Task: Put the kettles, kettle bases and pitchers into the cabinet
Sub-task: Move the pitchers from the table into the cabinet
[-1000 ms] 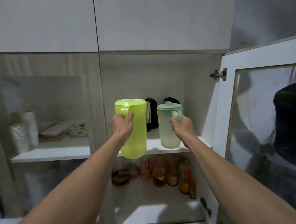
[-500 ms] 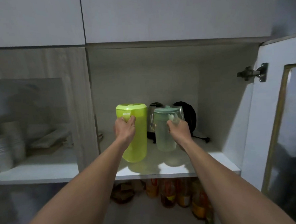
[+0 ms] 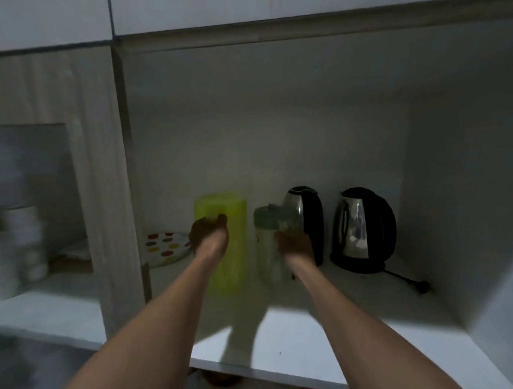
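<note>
Both arms reach deep into the open cabinet. My left hand (image 3: 208, 235) grips the handle of a tall lime-green pitcher (image 3: 232, 240), which stands upright on the white shelf (image 3: 301, 340). My right hand (image 3: 295, 244) holds the handle of a smaller pale-green pitcher (image 3: 267, 253) with a green lid, just right of the lime one. Behind my right hand stands a steel-and-black kettle (image 3: 308, 218). A second kettle (image 3: 364, 227) sits on its black base (image 3: 358, 266) further right, its cord and plug (image 3: 419, 285) trailing on the shelf.
A plate with coloured dots (image 3: 167, 248) lies at the shelf's back left. A wooden divider (image 3: 109, 187) separates this bay from the left one, where stacked white dishes (image 3: 20, 248) stand behind glass. The cabinet's right wall (image 3: 463, 198) is close to the second kettle.
Both pitchers have moved deeper into the cabinet and down toward the shelf. The view has moved closer and the scene is darker.
</note>
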Available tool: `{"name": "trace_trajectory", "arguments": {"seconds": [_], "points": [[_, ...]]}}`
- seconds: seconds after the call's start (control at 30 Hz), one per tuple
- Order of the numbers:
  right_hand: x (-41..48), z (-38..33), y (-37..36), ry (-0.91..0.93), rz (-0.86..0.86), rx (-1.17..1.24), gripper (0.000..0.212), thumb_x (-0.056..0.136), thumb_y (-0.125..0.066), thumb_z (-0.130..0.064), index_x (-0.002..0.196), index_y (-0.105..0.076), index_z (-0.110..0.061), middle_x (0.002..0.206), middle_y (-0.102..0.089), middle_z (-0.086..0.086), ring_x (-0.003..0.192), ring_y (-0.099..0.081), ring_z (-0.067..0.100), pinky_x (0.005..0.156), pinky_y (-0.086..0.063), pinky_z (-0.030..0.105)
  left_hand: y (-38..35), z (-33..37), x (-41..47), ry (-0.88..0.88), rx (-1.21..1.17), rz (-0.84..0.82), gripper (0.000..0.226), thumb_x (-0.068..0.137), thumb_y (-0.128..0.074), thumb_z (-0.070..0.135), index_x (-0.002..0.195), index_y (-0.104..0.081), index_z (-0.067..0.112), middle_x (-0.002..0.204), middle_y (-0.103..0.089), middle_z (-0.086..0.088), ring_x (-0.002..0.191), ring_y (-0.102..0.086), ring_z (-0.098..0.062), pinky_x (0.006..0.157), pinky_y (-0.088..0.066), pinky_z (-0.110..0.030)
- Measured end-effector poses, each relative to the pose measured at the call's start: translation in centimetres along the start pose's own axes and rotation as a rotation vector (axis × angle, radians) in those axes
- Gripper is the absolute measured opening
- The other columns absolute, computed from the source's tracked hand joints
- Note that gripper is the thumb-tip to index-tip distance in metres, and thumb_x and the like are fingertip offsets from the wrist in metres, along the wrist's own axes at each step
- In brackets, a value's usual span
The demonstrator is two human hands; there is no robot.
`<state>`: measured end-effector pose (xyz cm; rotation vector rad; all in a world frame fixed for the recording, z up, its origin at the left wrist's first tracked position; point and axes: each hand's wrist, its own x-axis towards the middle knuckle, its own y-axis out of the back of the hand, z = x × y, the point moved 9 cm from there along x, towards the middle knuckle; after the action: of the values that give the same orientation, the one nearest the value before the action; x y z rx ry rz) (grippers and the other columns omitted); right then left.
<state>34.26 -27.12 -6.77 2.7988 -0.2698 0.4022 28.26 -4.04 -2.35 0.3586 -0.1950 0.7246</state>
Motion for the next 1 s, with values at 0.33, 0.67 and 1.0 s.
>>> {"name": "trace_trajectory", "arguments": {"seconds": [0.33, 0.67, 1.0], "points": [[5.4, 4.0, -6.5, 0.010, -0.080, 0.167, 0.031, 0.082, -0.061, -0.015, 0.057, -0.043, -0.019, 0.051, -0.046, 0.002, 0.050, -0.042, 0.021, 0.059, -0.034, 0.038, -2.6, -3.1, 5.4, -0.021, -0.096, 0.085, 0.042, 0.091, -0.065, 0.023, 0.055, -0.049, 0.010, 0.071, -0.064, -0.024, 0.081, -0.066, -0.041, 0.069, -0.044, -0.038], [7.8, 4.8, -8.3, -0.114, -0.151, 0.060, 0.050, 0.081, -0.072, -0.049, 0.105, -0.060, -0.007, 0.095, -0.065, 0.014, 0.092, -0.066, 0.030, 0.071, -0.046, 0.040, -4.0, -4.1, 8.8, 0.038, 0.076, -0.004, 0.044, 0.093, -0.061, 0.035, 0.099, -0.068, -0.008, 0.103, -0.069, -0.029, 0.101, -0.065, -0.042, 0.090, -0.051, -0.045], [5.8, 3.0, -5.0, -0.094, -0.203, -0.263, 0.110, 0.078, -0.076, -0.057, 0.158, -0.018, -0.007, 0.158, -0.037, 0.014, 0.142, -0.041, 0.030, 0.111, -0.041, 0.039, -1.5, -2.0, 5.4, 0.036, 0.386, 0.121, 0.093, 0.072, -0.073, 0.064, 0.134, -0.032, 0.008, 0.131, -0.047, -0.020, 0.124, -0.043, -0.041, 0.098, -0.040, -0.051]]}}
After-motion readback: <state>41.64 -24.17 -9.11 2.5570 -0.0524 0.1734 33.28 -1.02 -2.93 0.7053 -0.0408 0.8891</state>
